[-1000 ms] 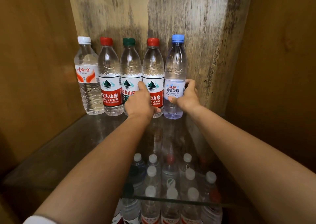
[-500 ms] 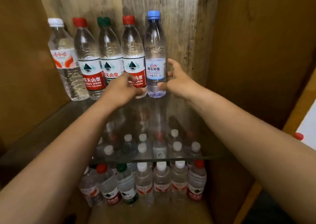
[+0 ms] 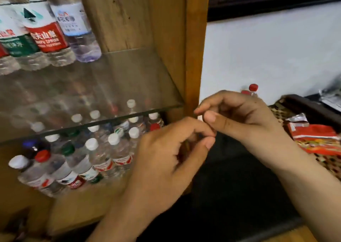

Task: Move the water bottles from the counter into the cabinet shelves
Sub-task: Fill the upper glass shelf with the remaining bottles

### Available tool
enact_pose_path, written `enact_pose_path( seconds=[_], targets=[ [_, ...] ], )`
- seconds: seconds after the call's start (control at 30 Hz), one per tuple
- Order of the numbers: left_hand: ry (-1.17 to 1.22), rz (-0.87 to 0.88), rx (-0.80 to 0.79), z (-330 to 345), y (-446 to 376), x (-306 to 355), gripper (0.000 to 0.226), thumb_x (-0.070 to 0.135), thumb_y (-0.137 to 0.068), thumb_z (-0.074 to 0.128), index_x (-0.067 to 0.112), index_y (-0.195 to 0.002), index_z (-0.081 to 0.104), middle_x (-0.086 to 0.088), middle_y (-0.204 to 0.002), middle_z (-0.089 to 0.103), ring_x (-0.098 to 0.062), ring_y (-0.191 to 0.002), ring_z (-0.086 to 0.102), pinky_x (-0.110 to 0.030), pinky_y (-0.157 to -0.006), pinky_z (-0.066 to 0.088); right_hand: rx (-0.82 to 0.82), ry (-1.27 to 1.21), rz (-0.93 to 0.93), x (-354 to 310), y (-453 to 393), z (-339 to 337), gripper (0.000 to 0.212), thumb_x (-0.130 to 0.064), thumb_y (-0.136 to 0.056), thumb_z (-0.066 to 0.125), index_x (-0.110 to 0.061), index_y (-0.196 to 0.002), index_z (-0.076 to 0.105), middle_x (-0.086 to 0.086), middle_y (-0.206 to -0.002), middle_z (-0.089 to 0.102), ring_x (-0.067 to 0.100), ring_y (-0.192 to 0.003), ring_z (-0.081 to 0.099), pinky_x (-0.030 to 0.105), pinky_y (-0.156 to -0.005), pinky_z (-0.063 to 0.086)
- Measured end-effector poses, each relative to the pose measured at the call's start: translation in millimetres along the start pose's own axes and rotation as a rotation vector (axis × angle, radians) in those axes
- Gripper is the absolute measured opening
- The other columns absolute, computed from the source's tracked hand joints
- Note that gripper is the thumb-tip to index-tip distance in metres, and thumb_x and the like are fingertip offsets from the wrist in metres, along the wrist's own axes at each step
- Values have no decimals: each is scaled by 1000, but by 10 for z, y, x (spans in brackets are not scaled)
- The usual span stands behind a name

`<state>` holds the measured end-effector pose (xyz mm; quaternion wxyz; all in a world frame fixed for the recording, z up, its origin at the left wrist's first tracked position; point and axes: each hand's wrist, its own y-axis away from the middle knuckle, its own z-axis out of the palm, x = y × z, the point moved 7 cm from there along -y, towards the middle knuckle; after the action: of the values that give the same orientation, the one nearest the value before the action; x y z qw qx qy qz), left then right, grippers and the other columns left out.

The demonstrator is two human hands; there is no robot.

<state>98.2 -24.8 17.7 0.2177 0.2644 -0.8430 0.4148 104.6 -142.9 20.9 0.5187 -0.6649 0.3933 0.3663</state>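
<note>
Hands hang empty in front of the cabinet edge, left hand (image 3: 166, 160) and right hand (image 3: 239, 123) both loosely curled, fingertips nearly touching. The next bottle (image 3: 252, 90) stands upright on the worktop at about one o'clock, just behind the right hand, which looks nearer. Shelf (image 3: 129, 86) lies at ten o'clock.

Red label (image 3: 46, 37) reading 农夫山泉 on an upper-shelf bottle, other labels too blurred to read

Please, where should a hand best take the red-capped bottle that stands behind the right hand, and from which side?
Probably just below the cap of the red-capped bottle, from above and in front. It stands upright, the wall is behind it, and the right hand hides its body.
</note>
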Motion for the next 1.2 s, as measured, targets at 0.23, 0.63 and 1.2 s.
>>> enact_pose_path(
  seconds=[0.23, 0.63, 1.2],
  targets=[
    [60, -92, -67, 1396, -227, -486, 13, 24, -89, 55, 22, -93, 66, 19, -80, 60, 0, -68, 58, -14, -61, 46, 287, -13, 222, 1111, 439, -990, 18, -25, -84, 53, -12, -81, 64, 15, -61, 55, 14, -53, 53, 20, -52, 45],
    [252, -797, -61, 3268, -647, -2114, 19, 20, -88, 59, 33, -101, 54, 15, -85, 60, -2, -79, 61, -20, -69, 49, 601, 86, 707, 3290, 585, -2670, 13, -18, -94, 50, -11, -91, 60, 0, -69, 57, 10, -61, 53, 20, -58, 46],
    [339, -781, -189, 3941, -1502, -2782, 84, 13, -71, 78, 16, -138, 28, 5, -129, 46, -13, -120, 45, -31, -97, 42, 171, 142, 744, 4321, -283, -3153, 90, 3, -68, 74, -17, -140, 23, 8, -137, 42, 24, -122, 43, 39, -97, 42]
  ],
)
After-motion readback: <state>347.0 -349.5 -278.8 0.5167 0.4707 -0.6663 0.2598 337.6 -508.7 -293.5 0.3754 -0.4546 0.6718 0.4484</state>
